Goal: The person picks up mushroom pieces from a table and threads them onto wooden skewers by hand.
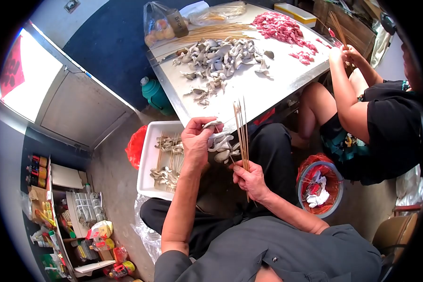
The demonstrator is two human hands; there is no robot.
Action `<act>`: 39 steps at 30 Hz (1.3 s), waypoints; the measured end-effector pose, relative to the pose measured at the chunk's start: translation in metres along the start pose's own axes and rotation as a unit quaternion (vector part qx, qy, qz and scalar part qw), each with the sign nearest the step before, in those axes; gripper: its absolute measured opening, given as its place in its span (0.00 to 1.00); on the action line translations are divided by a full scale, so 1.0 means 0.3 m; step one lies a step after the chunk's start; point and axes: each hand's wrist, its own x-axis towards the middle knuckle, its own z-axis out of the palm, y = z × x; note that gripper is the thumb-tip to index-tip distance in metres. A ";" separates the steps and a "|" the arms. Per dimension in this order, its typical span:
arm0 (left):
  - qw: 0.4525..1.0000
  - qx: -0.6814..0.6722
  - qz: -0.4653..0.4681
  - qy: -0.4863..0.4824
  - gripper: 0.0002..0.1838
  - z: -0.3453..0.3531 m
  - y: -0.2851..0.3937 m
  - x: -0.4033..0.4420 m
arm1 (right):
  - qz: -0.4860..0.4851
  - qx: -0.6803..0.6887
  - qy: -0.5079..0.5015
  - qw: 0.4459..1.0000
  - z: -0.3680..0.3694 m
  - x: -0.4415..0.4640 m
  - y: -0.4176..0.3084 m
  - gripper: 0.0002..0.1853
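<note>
My left hand (196, 141) pinches a grey-white oyster mushroom piece (213, 124) at the top of a skewer. Below it, more threaded mushroom pieces (222, 146) sit on that same skewer. Its lower end is in my right hand (252, 179), closed around it and a bunch of bare bamboo skewers (242, 136) that point upward. On the table lies a big heap of loose oyster mushrooms (218, 58). Left of my left forearm, a white tray (145, 174) holds several skewers of mushrooms (165, 176).
On the white table (174, 94) are a pile of bamboo skewers (216, 32) and red meat pieces (279, 28). A person (362, 103) sits at right, holding skewers. A lined bin (339, 188) stands near my right side. A teal jug (156, 95) is beside the table.
</note>
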 end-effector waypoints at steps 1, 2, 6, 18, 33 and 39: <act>1.000 0.000 0.001 0.001 0.07 -0.004 -0.004 0.000 | 0.001 0.002 -0.001 1.000 -0.001 0.000 -0.001 0.08; 1.000 0.003 0.005 -0.010 0.08 -0.010 -0.010 0.000 | 0.002 0.001 -0.002 1.000 -0.002 -0.001 0.000 0.08; 0.996 -0.062 -0.018 -0.066 0.10 -0.040 -0.007 -0.030 | 0.007 0.000 0.010 1.000 -0.007 -0.010 0.005 0.08; 0.994 0.098 -0.009 -0.040 0.10 -0.038 -0.059 -0.198 | 0.012 -0.025 0.002 1.000 0.009 -0.029 0.039 0.07; 0.923 0.295 0.191 0.155 0.09 -0.200 0.050 -0.238 | -0.076 -0.199 -0.036 0.976 0.080 -0.016 0.075 0.15; 0.933 0.314 0.041 0.169 0.18 -0.191 0.082 -0.348 | -0.274 -0.363 -0.028 0.890 0.142 -0.004 0.102 0.15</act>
